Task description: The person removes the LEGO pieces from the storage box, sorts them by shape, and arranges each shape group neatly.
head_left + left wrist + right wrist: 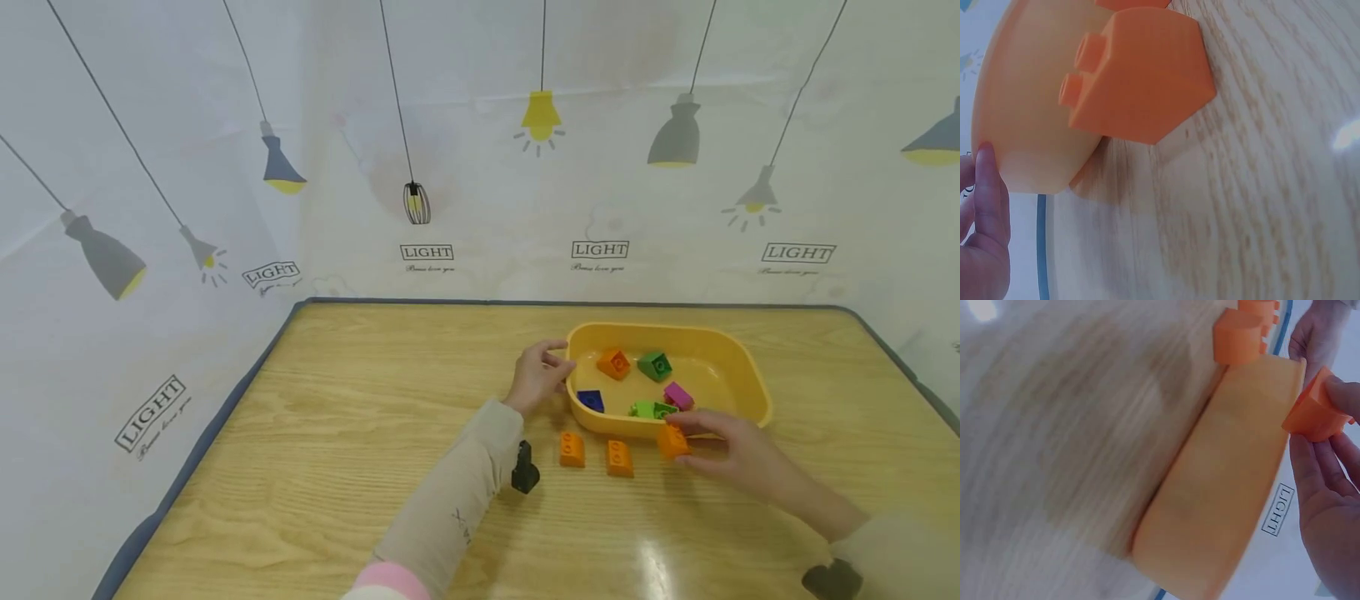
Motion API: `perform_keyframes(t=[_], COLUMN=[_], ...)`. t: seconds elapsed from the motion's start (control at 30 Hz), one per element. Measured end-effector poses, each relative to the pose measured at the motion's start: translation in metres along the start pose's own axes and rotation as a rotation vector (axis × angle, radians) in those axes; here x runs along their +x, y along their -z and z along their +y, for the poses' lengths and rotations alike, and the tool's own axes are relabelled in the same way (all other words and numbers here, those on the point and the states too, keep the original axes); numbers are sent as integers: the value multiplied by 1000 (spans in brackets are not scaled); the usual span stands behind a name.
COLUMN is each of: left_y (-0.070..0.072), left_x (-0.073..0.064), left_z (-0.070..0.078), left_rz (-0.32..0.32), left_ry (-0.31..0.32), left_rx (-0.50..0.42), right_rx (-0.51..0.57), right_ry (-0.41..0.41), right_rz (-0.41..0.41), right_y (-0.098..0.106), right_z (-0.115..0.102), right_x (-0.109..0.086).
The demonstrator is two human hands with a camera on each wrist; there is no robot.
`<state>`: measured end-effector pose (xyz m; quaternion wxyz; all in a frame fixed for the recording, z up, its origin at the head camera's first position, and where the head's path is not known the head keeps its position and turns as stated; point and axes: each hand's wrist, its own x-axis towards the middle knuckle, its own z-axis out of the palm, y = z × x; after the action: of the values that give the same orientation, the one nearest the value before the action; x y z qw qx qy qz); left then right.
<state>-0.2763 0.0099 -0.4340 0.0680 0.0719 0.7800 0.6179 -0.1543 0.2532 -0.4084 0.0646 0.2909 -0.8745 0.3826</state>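
Observation:
A yellow plastic basin (731, 421) stands on the table, with several toy building blocks inside. My left hand (536, 379) grips its left rim, fingertips at the edge; in the left wrist view a finger (988, 187) lies against the outer wall near the rim. Between thumb and fingertips my right hand (738, 454) pinches an orange building block (1316, 409), raised beside the basin's near rim. Two more orange building blocks, a left one (572, 450) and a right one (619, 458), sit on the table in front of the basin, studs showing.
Inside the basin lie an orange block (613, 363), a dark green block (655, 366), a blue block (590, 401), a pink block (678, 396) and light green pieces (642, 409) by the near wall. The wooden table (360, 375) meets a lamp-printed wall covering (487, 167) behind.

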Motion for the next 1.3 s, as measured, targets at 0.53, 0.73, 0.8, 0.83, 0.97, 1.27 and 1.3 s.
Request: perform_keyframes(t=[0.53, 0.73, 0.8, 0.83, 0.97, 1.27, 1.3], left_y=[0, 0, -1, -1, -1, 0, 0], left_x=[0, 0, 0, 0, 1, -2, -3], left_z=[0, 1, 1, 1, 1, 2, 2], left_rz=[8, 8, 11, 12, 13, 10, 10], left_ry=[0, 3, 5, 5, 9, -2, -2], left_rx=[4, 0, 1, 2, 4, 4, 6], right_rx=[36, -8, -28, -34, -27, -15, -20], right_ry=[-17, -64, -85, -96, -172, -210, -207], right_rz=[-114, -119, -118, -117, -127, -107, -100], right_y=[-24, -28, -29, -30, -34, -37, -37], right_z=[16, 22, 24, 25, 25, 27, 28], right_x=[-13, -14, -15, -15, -14, -15, -16])
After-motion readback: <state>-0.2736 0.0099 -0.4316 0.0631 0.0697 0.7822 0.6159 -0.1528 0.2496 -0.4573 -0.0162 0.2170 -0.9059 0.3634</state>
